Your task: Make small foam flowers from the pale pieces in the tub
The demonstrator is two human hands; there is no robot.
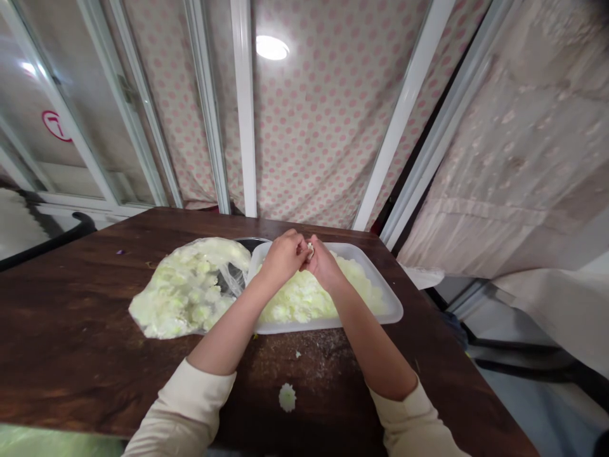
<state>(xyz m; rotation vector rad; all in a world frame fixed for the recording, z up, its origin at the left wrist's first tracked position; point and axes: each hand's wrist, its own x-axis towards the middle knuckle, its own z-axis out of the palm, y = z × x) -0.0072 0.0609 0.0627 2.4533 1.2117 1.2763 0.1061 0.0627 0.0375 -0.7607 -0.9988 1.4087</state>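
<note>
The left hand [284,257] and right hand [324,263] are closed together, their fingertips [307,249] pinching a small pale piece [311,250], partly hidden, just above a white plastic tray [328,325] heaped with pale green flower heads [304,301]. Just left of the grip, a clear plastic bag [185,289] packed with similar blooms touches the tray, with a metal bowl [250,242] showing behind them. Nearer the person than the grip, 1 loose flower head [287,397] lies on the dark wooden table [71,317] between the beige sleeves [185,406].
</note>
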